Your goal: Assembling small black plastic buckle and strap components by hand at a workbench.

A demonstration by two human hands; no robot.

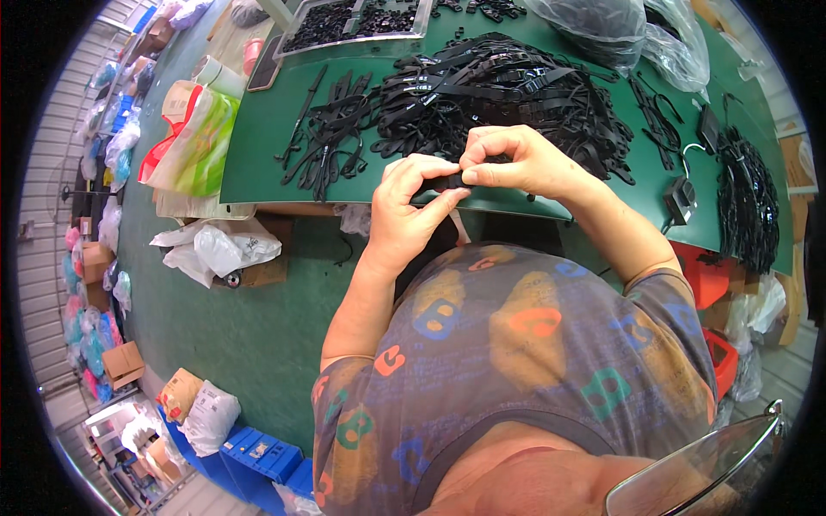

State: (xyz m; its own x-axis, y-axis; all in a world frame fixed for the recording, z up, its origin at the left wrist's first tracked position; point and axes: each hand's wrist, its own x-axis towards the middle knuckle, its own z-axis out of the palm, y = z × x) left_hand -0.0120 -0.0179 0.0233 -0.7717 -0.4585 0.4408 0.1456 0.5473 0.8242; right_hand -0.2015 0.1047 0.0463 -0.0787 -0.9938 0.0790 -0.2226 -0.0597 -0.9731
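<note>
My left hand (pixel 409 199) and my right hand (pixel 514 159) meet just over the near edge of the green table (pixel 284 103). Between their fingertips is a small black piece (pixel 443 182), mostly covered by the fingers, so its exact kind is unclear. The left fingers curl round one end of it, while the right thumb and forefinger pinch the other. Right behind the hands lies a large heap of black straps (pixel 508 95) with small buckles. A smaller bunch of black straps (pixel 331 138) is spread to its left.
A clear tray (pixel 353 21) of small black parts stands at the back, beside a phone (pixel 265 64). Clear plastic bags (pixel 602 34) sit at the back right. More black strips (pixel 747 202) and a black adapter (pixel 680 199) lie at the right. A shopping bag (pixel 194 142) stands left.
</note>
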